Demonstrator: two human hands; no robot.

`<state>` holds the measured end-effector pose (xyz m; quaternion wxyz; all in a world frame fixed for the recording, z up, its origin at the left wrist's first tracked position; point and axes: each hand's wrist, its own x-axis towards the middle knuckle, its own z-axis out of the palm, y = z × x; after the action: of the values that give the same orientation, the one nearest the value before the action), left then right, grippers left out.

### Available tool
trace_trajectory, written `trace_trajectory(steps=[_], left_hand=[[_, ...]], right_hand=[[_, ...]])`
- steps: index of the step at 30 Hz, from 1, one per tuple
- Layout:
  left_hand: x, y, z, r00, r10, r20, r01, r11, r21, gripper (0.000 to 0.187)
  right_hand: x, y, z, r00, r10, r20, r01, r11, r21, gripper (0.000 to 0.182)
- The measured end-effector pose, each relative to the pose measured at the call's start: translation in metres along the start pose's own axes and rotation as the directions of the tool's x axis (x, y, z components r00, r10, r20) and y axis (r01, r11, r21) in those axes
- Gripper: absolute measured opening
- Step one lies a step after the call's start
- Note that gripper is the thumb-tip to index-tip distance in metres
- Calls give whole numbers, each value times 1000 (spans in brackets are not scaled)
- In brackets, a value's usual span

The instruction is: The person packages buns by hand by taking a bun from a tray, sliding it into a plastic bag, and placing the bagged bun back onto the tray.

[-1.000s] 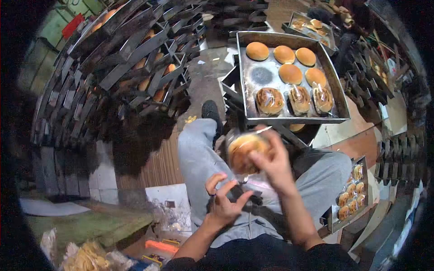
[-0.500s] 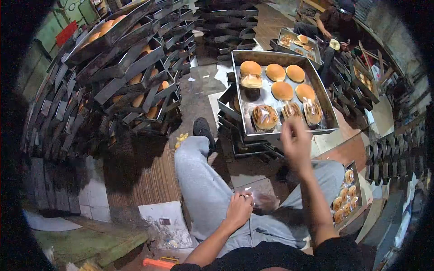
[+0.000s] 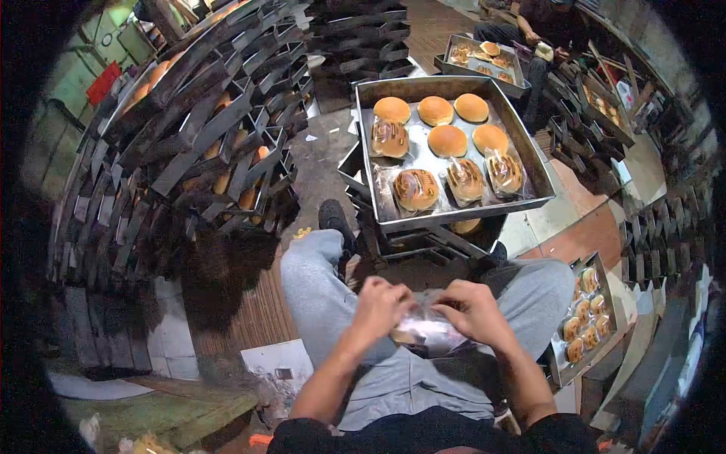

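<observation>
Over my lap, my left hand (image 3: 382, 306) has its fingers curled in at the left edge of some clear plastic bags (image 3: 431, 337). From the other side, my right hand (image 3: 470, 312) pinches the plastic with thumb and fingers; motion blurs the bags and the fingertips. Beyond my knees stands a metal tray (image 3: 461, 218). Plain golden buns, such as this bun (image 3: 448, 141), sit in its back rows. Toward the front and left are buns in clear wrapping with dark markings, among them one wrapped bun (image 3: 416, 189) near the front left corner.
Crisscrossed stacks of dark trays (image 3: 219, 129) with buns rise on the left. A tray of wrapped buns (image 3: 586, 318) lies by my right knee. At the back right, a co-worker (image 3: 556, 30) sits beside another tray (image 3: 484, 64). A green bench (image 3: 166, 408) is at lower left.
My right hand has come back from the tray's front edge to the bags on my lap. A wrapped bun, tipped up at the tray's left before, now lies flat. The view has shifted slightly.
</observation>
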<state>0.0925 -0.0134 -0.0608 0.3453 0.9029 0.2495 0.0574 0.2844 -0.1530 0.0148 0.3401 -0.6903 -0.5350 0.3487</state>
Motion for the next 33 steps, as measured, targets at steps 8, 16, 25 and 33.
trace_trajectory(steps=[8, 16, 25, 33], left_hand=[[-27, 51, -79, 918, 342, -199, -278, 915, 291, 45], [-20, 40, -45, 759, -410, -505, -10, 769, -640, 58], [47, -119, -71, 623, -764, -169, -448, -171, -878, 39], [61, -122, -65, 755, -591, -286, -460, -166, -872, 46]], right_hand=[[18, -10, 54, 916, -380, 131, 376, 925, 54, 66], [55, -54, 103, 897, -439, -43, 440, 884, 158, 106], [225, -54, 4, 793, -490, -362, 413, 869, -271, 12], [504, 53, -106, 934, 129, -333, -286, 827, -483, 69]])
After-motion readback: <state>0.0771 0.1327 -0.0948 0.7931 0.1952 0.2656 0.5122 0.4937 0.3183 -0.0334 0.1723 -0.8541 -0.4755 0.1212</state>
